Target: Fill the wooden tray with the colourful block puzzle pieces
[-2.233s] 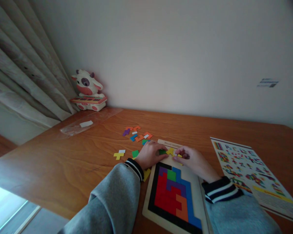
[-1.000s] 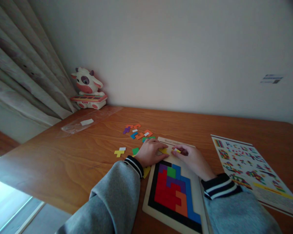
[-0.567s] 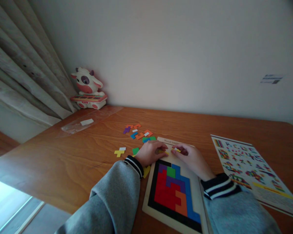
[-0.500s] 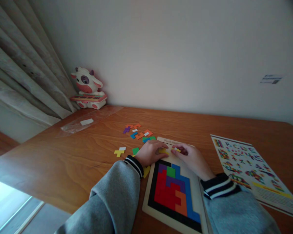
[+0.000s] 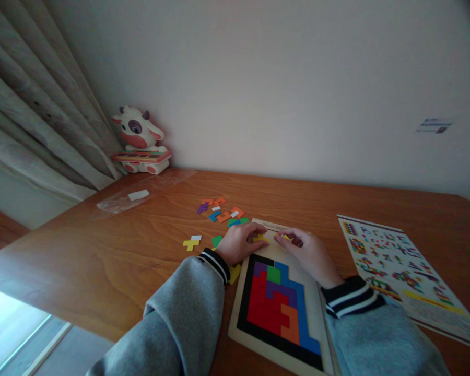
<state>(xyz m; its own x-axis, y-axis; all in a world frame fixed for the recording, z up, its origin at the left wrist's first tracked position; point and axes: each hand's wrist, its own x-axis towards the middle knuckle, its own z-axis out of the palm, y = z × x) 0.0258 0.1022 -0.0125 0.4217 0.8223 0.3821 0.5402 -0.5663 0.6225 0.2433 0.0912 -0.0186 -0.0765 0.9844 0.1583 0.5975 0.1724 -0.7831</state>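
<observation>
My left hand (image 5: 242, 242) is over the top left of a wooden puzzle board (image 5: 311, 292), its fingers closed on a yellow puzzle piece (image 5: 260, 238). Across from it, my right hand (image 5: 303, 249) pinches a second, smaller-looking yellow piece (image 5: 285, 237), mostly covered by the fingers. A small gap separates the two hands. Below them, the board's black tray (image 5: 243, 304) holds fitted red (image 5: 258, 305), blue (image 5: 303, 313), purple, green and orange pieces. Another yellow piece (image 5: 235, 273) lies by my left wrist, partly hidden by the sleeve.
Loose coloured pieces (image 5: 223, 216) are scattered left of the board's top. A yellow T-shaped piece (image 5: 190, 244) lies nearer the left. To the right is a printed pattern sheet (image 5: 399, 277). A clear plastic bag (image 5: 117, 203) and a toy cow with a keyboard (image 5: 141, 141) are at back left.
Both hands stay over the board's top with small finger movements. The yellow piece at my left hand shows slightly more. The view has shifted a little.
</observation>
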